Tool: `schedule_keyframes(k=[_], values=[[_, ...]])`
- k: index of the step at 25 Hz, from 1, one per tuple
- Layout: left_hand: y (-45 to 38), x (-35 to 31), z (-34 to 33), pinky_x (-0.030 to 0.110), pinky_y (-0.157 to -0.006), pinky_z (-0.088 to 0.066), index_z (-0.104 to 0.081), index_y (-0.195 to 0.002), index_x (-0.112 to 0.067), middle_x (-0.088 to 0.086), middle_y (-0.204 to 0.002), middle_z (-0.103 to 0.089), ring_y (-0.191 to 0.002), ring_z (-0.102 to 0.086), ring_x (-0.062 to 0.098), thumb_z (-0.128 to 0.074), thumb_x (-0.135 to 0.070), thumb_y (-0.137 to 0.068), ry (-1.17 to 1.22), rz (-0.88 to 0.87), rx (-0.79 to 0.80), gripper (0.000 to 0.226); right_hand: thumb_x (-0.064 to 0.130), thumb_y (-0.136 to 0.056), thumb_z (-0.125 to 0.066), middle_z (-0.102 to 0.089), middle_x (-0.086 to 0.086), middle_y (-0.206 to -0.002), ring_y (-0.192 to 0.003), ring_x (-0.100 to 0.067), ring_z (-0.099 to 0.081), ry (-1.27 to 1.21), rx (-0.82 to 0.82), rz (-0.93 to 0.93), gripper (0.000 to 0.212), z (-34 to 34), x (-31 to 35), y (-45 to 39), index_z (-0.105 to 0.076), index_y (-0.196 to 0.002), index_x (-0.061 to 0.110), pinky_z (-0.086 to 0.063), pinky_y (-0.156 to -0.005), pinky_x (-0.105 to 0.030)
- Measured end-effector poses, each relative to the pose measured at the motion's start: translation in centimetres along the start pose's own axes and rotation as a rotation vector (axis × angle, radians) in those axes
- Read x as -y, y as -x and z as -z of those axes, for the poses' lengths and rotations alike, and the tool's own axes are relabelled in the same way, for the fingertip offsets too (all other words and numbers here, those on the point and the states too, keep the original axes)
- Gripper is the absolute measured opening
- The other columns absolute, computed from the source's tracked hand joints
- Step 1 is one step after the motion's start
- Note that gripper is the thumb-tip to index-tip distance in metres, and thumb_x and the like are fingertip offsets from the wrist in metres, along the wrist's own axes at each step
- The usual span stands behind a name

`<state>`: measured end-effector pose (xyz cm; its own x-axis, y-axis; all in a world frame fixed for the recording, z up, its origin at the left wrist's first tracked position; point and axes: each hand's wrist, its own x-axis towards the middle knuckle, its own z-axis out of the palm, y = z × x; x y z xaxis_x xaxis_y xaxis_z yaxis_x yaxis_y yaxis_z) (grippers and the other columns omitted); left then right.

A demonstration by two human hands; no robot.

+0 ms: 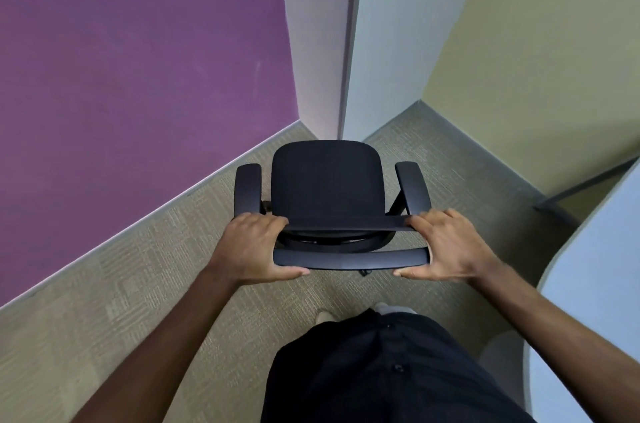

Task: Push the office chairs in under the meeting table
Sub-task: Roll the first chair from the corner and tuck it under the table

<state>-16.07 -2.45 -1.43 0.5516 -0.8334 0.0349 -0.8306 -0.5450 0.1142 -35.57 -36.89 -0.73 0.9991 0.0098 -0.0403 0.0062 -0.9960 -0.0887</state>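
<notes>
A black office chair (327, 180) with two armrests stands on the carpet just in front of me, its seat facing away toward a wall corner. My left hand (254, 244) grips the left end of the backrest's top rail. My right hand (446, 246) grips the right end of the same rail, thumb under it. The pale blue-grey meeting table (595, 284) shows only as a rounded edge at the right, beside me and apart from the chair. The chair's base and wheels are mostly hidden under the seat.
A purple wall (138, 76) runs along the left, a white column (322, 35) juts out straight ahead, and an olive wall (536, 59) closes the right. A dark table leg (585, 183) slants at the far right. Beige carpet (121, 301) lies open to my left.
</notes>
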Motion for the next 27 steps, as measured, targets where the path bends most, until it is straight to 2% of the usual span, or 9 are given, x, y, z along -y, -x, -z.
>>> schedule_keyframes(k=[6,11,17,21,27], values=[[-2.0,-2.3,-0.5,0.044,-0.093,-0.056,-0.072,-0.121,-0.015,0.0,-0.111,-0.077,-0.101,-0.073,0.024,-0.031,-0.106,-0.07,-0.008,-0.112,0.044,0.111,0.103,-0.07,-0.041,-0.075,0.002,-0.104,-0.091,-0.022,-0.07,0.011,-0.026,-0.118,0.103,-0.6,-0.7,4.6,-0.071,-0.117,0.017,-0.052,-0.084,-0.041],[-5.9,-3.8,0.0,0.042,-0.087,-0.057,-0.073,-0.116,-0.015,0.0,-0.106,-0.078,-0.094,-0.074,0.025,-0.044,-0.101,-0.067,-0.012,-0.212,0.054,0.103,0.104,-0.07,-0.042,-0.076,0.001,-0.108,-0.096,-0.022,-0.07,0.031,0.001,-0.244,0.105,-0.8,-2.0,6.9,-0.07,-0.122,0.017,-0.049,-0.084,-0.04],[-12.3,-6.0,0.3,0.041,-0.09,-0.054,-0.071,-0.122,-0.017,0.0,-0.108,-0.077,-0.098,-0.073,0.024,-0.043,-0.102,-0.065,-0.033,-0.325,0.108,0.106,0.104,-0.069,-0.036,-0.076,-0.001,-0.109,-0.1,-0.024,-0.071,0.027,-0.013,-0.393,0.107,-0.2,-4.0,8.8,-0.071,-0.124,0.019,-0.047,-0.085,-0.039],[-16.7,-7.4,0.2,0.039,-0.083,-0.053,-0.07,-0.117,-0.018,-0.002,-0.098,-0.074,-0.089,-0.07,0.023,-0.041,-0.104,-0.065,-0.036,-0.427,0.13,0.105,0.106,-0.069,-0.031,-0.075,-0.001,-0.111,-0.102,-0.024,-0.069,0.006,-0.012,-0.504,0.111,-0.1,-5.1,10.0,-0.07,-0.127,0.02,-0.047,-0.087,-0.04],[-23.7,-9.8,-0.1,0.039,-0.086,-0.052,-0.067,-0.124,-0.018,-0.003,-0.103,-0.072,-0.092,-0.067,0.022,-0.039,-0.104,-0.063,-0.053,-0.581,0.172,0.109,0.106,-0.068,-0.029,-0.074,0.001,-0.104,-0.096,-0.024,-0.069,-0.03,-0.042,-0.665,0.111,0.4,-6.6,10.9,-0.07,-0.124,0.02,-0.05,-0.085,-0.041]])
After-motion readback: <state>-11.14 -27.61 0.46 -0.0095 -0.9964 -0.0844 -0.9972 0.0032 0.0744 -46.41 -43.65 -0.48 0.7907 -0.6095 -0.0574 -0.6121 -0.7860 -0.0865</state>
